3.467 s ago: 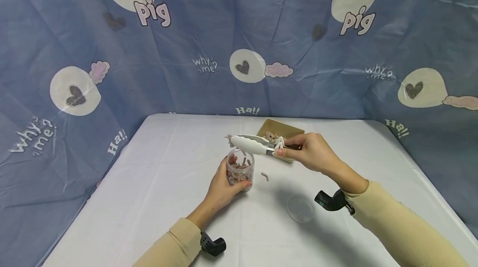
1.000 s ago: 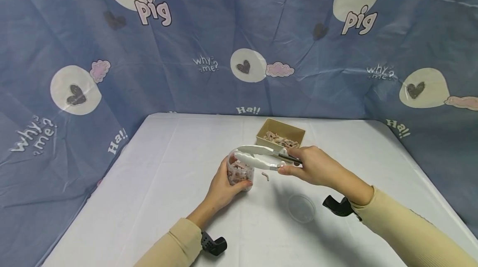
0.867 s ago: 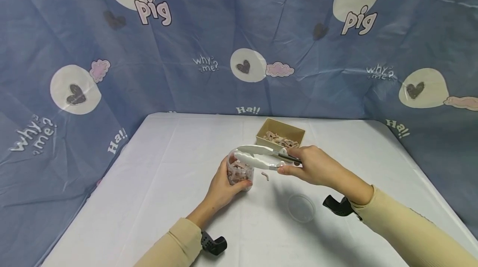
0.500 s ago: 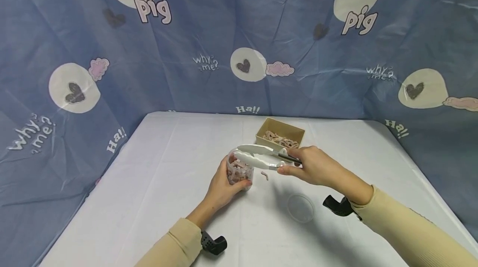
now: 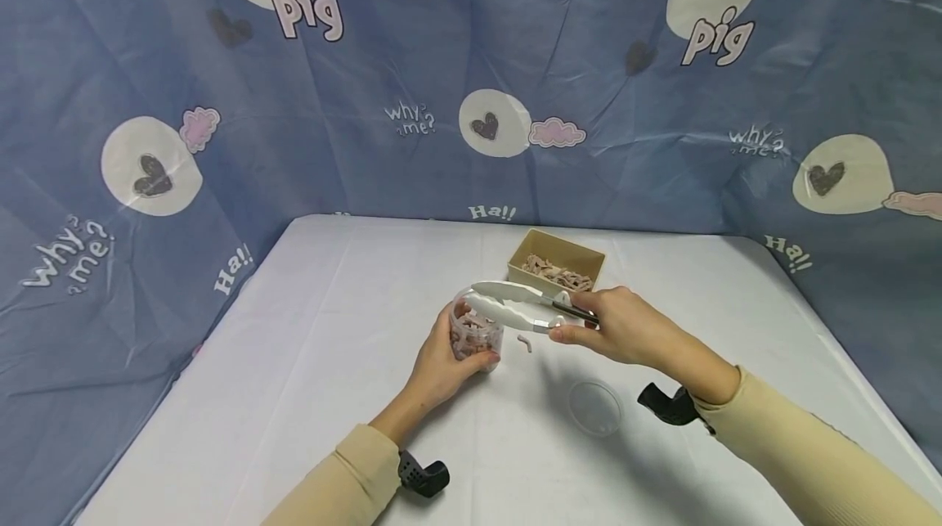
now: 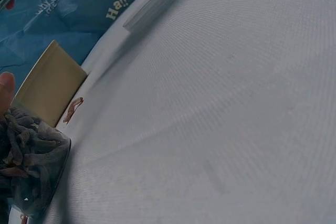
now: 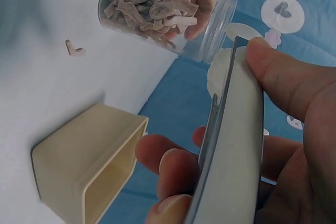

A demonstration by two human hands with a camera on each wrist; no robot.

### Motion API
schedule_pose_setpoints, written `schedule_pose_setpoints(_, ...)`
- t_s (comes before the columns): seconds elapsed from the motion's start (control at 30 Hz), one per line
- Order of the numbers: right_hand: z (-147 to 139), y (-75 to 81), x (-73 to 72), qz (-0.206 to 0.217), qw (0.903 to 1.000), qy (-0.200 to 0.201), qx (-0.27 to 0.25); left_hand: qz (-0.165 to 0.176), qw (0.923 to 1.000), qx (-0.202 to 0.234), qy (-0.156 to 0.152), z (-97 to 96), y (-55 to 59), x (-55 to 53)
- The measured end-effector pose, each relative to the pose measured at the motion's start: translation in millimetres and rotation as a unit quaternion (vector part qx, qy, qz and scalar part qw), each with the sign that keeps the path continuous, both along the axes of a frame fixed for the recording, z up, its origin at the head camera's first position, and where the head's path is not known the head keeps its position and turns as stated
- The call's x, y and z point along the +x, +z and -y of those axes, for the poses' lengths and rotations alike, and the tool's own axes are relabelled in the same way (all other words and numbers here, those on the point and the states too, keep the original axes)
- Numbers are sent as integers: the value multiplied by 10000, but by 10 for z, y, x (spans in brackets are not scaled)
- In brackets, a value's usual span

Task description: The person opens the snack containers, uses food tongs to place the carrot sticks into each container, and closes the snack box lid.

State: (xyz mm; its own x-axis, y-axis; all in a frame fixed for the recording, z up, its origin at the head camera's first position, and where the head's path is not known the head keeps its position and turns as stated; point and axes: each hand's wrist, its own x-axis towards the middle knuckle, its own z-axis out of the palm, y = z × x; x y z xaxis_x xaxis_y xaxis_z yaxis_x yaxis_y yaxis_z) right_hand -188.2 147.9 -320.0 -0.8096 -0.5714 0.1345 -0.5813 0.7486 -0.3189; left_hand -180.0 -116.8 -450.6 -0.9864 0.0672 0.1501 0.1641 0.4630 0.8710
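Observation:
My left hand (image 5: 439, 364) grips a clear jar (image 5: 477, 344) that is partly filled with short, brownish-pink curled pieces (image 7: 157, 11). Fingers and thumb wrap the jar's sides, and it stands on the table with its mouth up. With thumb and fingers, my right hand (image 5: 625, 328) holds a pair of tongs (image 5: 511, 316) by the handle end. The white scalloped tips are spread apart at the jar's mouth, with no piece visible between them. Behind the tongs sits a tan rectangular box (image 5: 562, 251) holding more of the curled pieces (image 5: 555, 274).
One loose piece (image 5: 525, 342) lies on the white tablecloth (image 5: 353, 330) right of the jar. A round clear lid (image 5: 594, 408) rests flat nearer the front, below the right forearm. Patterned blue cloth (image 5: 412, 174) hangs behind the table.
Some seconds ago the tongs were closed on a piece above the jar; now they are spread, lower, and hold nothing visible. The left hand keeps its grip. The head view has shifted slightly.

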Motion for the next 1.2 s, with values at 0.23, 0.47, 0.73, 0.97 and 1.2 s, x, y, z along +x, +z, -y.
schedule_pose_setpoints(0.23,0,-16,-4,53,10000,38,50,-3,10000,33,30,-4,-9,18)
schedule_pose_setpoints(0.47,8,-25,-18,-17,9999,95,58,-3,10000,-27,22,8,-13,7)
schedule_pose_setpoints(0.73,17,-34,-15,29,10000,-41,0,-60,10000,-50,10,23,-29,-25)
schedule_pose_setpoints(0.97,-3,-43,-55,46,9980,-513,-375,-93,9999,58,-57,40,-51,-24)
schedule_pose_setpoints(1.2,-78,-8,-148,-543,9927,-970,-461,-120,9998,130,-61,35,-34,-32)
